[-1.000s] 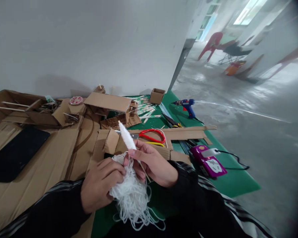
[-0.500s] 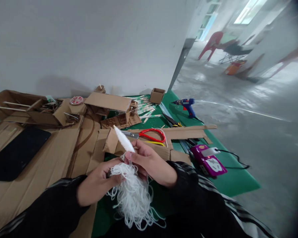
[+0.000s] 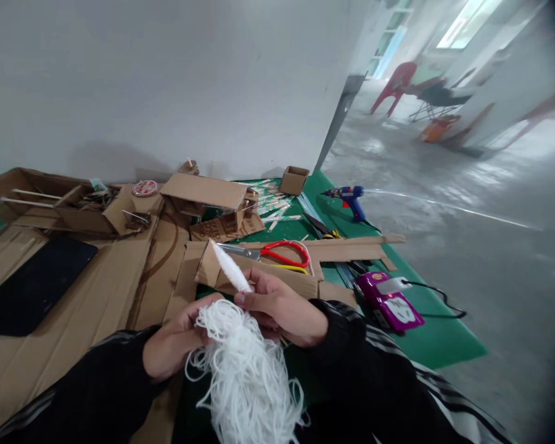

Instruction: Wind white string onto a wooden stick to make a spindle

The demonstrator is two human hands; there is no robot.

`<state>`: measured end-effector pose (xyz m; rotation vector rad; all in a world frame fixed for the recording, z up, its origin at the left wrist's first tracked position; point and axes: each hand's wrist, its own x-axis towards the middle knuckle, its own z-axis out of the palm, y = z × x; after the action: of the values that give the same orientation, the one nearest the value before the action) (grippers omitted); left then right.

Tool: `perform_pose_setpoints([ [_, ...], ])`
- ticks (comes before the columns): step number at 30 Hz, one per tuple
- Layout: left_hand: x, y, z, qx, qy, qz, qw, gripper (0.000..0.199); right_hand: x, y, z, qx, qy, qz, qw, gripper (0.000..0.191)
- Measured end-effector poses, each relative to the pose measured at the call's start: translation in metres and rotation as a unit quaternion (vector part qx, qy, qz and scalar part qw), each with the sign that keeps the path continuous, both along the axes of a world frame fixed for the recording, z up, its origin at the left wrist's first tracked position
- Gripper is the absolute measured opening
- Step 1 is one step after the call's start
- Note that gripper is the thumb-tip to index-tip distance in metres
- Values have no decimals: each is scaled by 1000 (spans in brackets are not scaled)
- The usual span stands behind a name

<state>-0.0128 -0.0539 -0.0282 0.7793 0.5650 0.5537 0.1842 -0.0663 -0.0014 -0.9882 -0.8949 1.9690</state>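
Observation:
A loose bundle of white yarn (image 3: 252, 382) hangs below my hands, over the green tabletop's front edge. My left hand (image 3: 178, 339) is closed on the top left of this bundle, its fingertips partly hidden by the strands. Between the thumb and fingers of my right hand (image 3: 282, 306) is a slim white tapered piece (image 3: 231, 268), wrapped in yarn or fluff, pointing up and left. Just beyond it lie red-handled scissors (image 3: 284, 253) on cardboard strips.
Cardboard sheets (image 3: 97, 283) cover the left, with a black tablet (image 3: 39, 283) on them. Behind stand an open cardboard box (image 3: 92, 222) and a cardboard structure (image 3: 206, 190). To the right are a blue glue gun (image 3: 349, 197), a purple device (image 3: 391, 302) with a cable, and black-yellow pliers (image 3: 321, 228).
The yarn bundle has risen and spreads wider, now covering more of my left fingers. My left hand has moved slightly left, apart from the right. The tapered piece remains in my right hand.

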Motion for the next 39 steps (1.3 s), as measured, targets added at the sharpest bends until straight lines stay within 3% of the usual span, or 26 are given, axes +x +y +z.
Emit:
perform_pose_setpoints([
  [3,-1,1,1,60,6,-42,997,30,-2,0,-2,22,-26,-44,998,37],
  [6,2,0,7,122,72,-14,990,31,-1,-1,-1,67,-44,-68,994,32],
  [10,10,-3,13,207,170,56,962,28,1,-3,2,72,-34,3,997,29],
  [13,14,-3,13,232,228,91,941,24,0,-5,3,96,-35,37,994,44],
  [15,14,-2,10,237,250,109,932,23,-2,-5,1,121,-43,36,991,50],
  [20,11,-1,7,217,267,91,935,32,-1,-3,-4,136,-114,26,984,33],
  [26,4,2,18,159,145,56,975,35,3,2,-5,110,-75,-12,991,37],
  [29,2,1,22,160,127,38,978,43,3,2,-6,99,-65,-20,993,36],
  [36,7,-7,19,128,187,149,963,27,1,0,-5,123,-99,-22,987,31],
  [39,6,-5,21,205,252,191,926,18,2,-1,-6,123,-105,-16,987,35],
])
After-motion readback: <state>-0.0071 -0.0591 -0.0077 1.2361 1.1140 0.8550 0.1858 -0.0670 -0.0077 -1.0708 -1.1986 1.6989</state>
